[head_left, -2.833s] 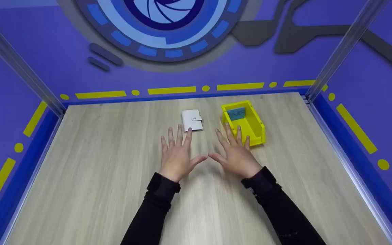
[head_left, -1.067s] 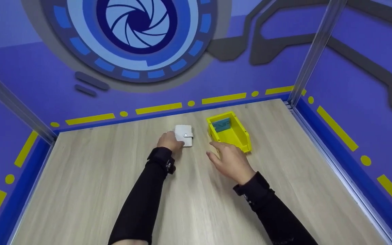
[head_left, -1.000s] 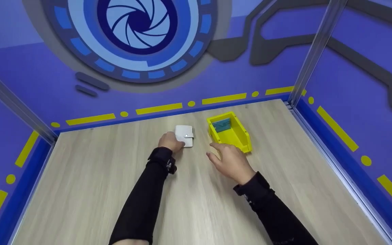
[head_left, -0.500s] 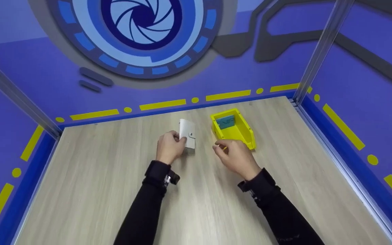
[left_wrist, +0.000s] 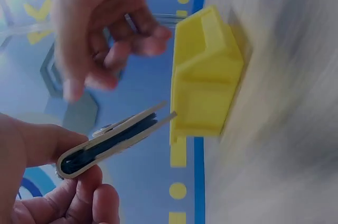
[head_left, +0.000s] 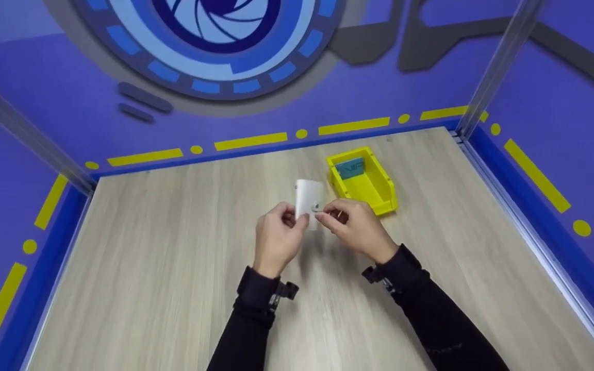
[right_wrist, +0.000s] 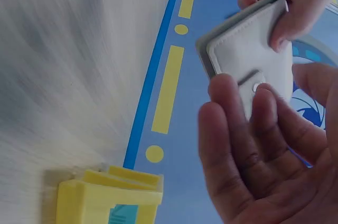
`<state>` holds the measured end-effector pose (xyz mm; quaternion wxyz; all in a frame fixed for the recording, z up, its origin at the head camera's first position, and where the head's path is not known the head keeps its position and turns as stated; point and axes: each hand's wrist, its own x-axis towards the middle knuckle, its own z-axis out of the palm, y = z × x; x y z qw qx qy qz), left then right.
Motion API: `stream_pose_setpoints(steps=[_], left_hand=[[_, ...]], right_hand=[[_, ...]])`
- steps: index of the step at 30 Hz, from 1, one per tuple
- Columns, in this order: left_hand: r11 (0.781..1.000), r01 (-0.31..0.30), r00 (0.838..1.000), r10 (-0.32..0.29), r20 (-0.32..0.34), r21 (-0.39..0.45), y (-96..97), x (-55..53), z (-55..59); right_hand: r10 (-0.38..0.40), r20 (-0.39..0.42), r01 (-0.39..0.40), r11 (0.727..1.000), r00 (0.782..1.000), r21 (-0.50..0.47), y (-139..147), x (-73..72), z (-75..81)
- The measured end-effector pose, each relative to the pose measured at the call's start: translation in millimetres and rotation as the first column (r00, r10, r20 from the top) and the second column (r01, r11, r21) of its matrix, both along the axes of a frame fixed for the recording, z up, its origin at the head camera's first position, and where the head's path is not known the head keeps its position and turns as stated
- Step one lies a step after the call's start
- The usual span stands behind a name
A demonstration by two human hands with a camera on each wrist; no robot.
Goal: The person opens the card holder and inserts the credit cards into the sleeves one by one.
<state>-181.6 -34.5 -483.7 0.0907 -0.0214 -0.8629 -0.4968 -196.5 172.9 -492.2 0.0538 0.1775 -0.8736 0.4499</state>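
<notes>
A small white card wallet [head_left: 304, 196] with a snap strap is raised above the table in the head view. My left hand [head_left: 278, 241] pinches its folded spine side between thumb and fingers. Seen end-on in the left wrist view, the wallet [left_wrist: 119, 140] holds dark teal layers between its covers. My right hand [head_left: 357, 225] has its loosely curled fingertips right at the strap. In the right wrist view, the silver snap [right_wrist: 257, 86] shows beside the fingers of that hand [right_wrist: 264, 150], and its thumb stands apart from them.
Behind my right hand stands a yellow open-front bin [head_left: 391, 198], with a teal card [head_left: 351, 168] marked VIP leaning at its back. The wood-grain table [head_left: 173, 257] is bounded by blue walls [head_left: 256, 116] at the back and sides.
My left hand took hold of the wallet lying on the table, lifted it and turned it more upright. My right hand moved from beside the bin to the wallet's strap, its fingers curling.
</notes>
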Motion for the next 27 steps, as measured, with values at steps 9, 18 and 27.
stream_pose_setpoints(steps=[9, 18, 27], left_hand=[[0.994, 0.092, 0.996, -0.093, -0.017, -0.063, 10.0, 6.8, 18.6], [0.992, 0.095, 0.995, -0.097, -0.022, -0.086, 13.8, 15.8, 18.6], [0.985, 0.084, 0.994, -0.093, -0.051, -0.148, 17.4, 19.0, 14.2]], right_hand=[[-0.028, 0.139, 0.034, 0.999, 0.99, -0.035, 5.2, -3.0, 10.2], [-0.081, 0.048, 0.076, 0.992, 0.996, 0.098, -3.6, 0.8, 6.3], [-0.042, -0.011, 0.043, 0.98, 0.999, 0.196, -4.6, 2.7, 0.9]])
